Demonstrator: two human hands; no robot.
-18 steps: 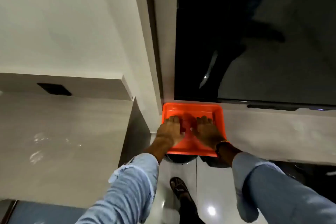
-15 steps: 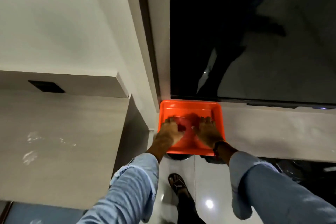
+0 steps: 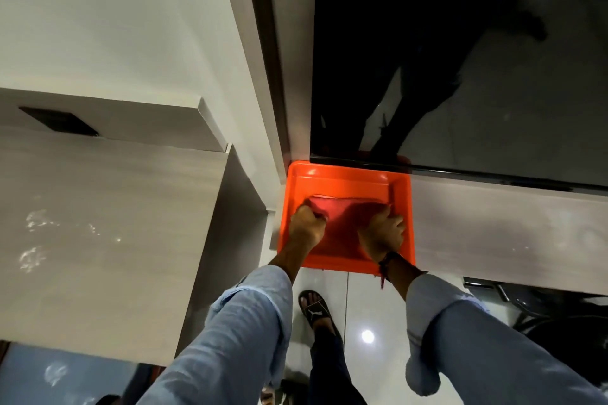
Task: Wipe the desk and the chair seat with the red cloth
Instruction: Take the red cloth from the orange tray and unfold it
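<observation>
- Head view looks down at one orange tray (image 3: pixel 348 179) that sits on a pale desk (image 3: pixel 493 233), in the corner by the wall.
- One red cloth (image 3: pixel 342 217) lies inside the tray, spread across its middle.
- Two bare hands reach into the tray.
- The left hand (image 3: pixel 306 227) is curled up tight, and it grips the left end of the red cloth.
- The right hand (image 3: pixel 381 232) is curled too, and its fingers pinch the right end of the cloth.
- The cloth is stretched between the two hands, and its far edge is a little off the tray floor.
- Two light blue sleeves (image 3: pixel 243 322) cover the arms, one on each arm.
- One dark band (image 3: pixel 388 261) is on the right wrist, with a bit of red string hanging from it.
- One big black screen (image 3: pixel 460 59) stands just behind the tray, and its bottom edge is right by the tray's far rim.
- A dim shape of the person shows in the shiny screen.
- One more pale counter (image 3: pixel 98 223) is on the left side, set apart from the tray by a gap.
- One dark square hole (image 3: pixel 59 120) is in the raised ledge at the back of that counter.
- One foot in a black sandal (image 3: pixel 314 306) stands on the shiny floor (image 3: pixel 368 306) below the tray.
- One bright spot of light shines on the floor near the foot.
- Something dark sits under the desk on the right, but it is too dim to tell what it is.
</observation>
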